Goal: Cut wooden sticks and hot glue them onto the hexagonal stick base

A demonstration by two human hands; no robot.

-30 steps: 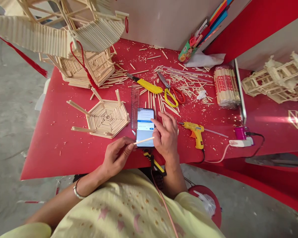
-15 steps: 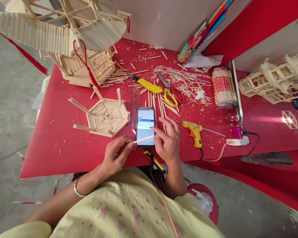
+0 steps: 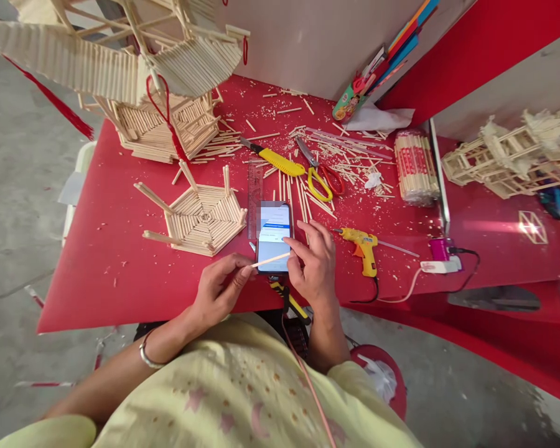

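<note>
Between thumb and fingers my left hand (image 3: 223, 285) pinches a thin wooden stick (image 3: 271, 259), whose free end reaches across the lower part of a phone (image 3: 274, 249). The phone lies on the red table with its screen lit. My right hand (image 3: 313, 262) holds nothing; its fingers are apart and the index fingertip touches the right side of the screen. Left of the phone sits a hexagonal stick base (image 3: 205, 218) with upright posts at its corners. A clear ruler (image 3: 254, 186) lies just behind the phone.
A tall stick pavilion (image 3: 177, 118) with red tassels stands at the back left. A yellow cutter knife (image 3: 280, 162), scissors (image 3: 318, 177), loose sticks and a stick bundle (image 3: 415, 167) lie behind. To the right are a yellow glue gun (image 3: 364, 247) and a power strip (image 3: 441, 266).
The view has shifted slightly. My left hand still holds the stick, and my right index fingertip stays on the phone screen.
</note>
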